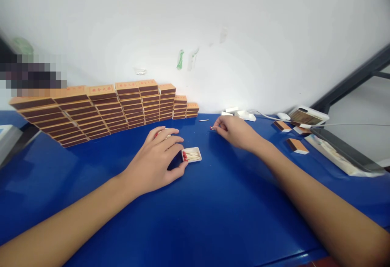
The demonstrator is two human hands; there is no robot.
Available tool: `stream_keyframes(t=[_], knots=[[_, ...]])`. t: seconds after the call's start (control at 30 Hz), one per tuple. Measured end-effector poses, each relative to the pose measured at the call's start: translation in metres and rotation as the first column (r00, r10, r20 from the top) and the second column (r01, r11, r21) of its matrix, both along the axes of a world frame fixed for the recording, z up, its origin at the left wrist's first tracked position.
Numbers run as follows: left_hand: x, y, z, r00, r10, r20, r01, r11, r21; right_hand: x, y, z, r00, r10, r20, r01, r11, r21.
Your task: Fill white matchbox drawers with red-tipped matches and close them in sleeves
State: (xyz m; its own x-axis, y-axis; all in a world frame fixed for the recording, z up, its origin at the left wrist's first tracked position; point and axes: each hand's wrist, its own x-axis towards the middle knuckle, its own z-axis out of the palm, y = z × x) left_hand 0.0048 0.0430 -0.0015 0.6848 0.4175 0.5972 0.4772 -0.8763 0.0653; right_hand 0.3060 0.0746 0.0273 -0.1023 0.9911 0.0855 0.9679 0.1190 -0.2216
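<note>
My left hand is spread over the blue tabletop, its thumb and fingers beside a white matchbox tray filled with red-headed matches. More matches show under its fingers, partly hidden. My right hand is closed in a pinch on red-tipped matches, close above the table. A single match lies on the table between the hands, near the wall.
Stacked matchboxes line the wall at left, stepping down rightward. White pieces lie behind my right hand. Loose matchboxes, a white device, a cable and a dark phone-like slab are at right on the blue table.
</note>
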Motion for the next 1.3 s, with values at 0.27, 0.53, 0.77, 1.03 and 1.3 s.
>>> stream_keyframes(t=[0.27,0.53,0.77,1.03,1.3], knots=[[0.001,0.000,0.000,1.000,0.000,0.005,0.000,1.000,-0.005,-0.003,-0.009,0.009,0.998,0.059,0.027,-0.060,0.998,0.026],[0.000,0.000,0.000,1.000,-0.007,0.007,0.007,1.000,0.006,0.005,-0.003,0.007,0.996,0.065,0.060,-0.065,0.998,0.010],[0.000,0.000,0.001,1.000,-0.006,0.005,0.006,1.000,0.007,0.003,0.003,-0.003,0.996,0.016,0.090,-0.016,1.000,-0.001],[0.001,0.000,0.000,1.000,-0.001,0.005,0.001,1.000,0.002,-0.012,-0.009,-0.001,0.980,0.198,-0.014,-0.197,0.979,0.052],[0.000,0.001,0.000,1.000,-0.007,0.003,0.007,1.000,0.005,-0.014,-0.015,0.005,0.972,0.226,-0.056,-0.228,0.973,-0.029]])
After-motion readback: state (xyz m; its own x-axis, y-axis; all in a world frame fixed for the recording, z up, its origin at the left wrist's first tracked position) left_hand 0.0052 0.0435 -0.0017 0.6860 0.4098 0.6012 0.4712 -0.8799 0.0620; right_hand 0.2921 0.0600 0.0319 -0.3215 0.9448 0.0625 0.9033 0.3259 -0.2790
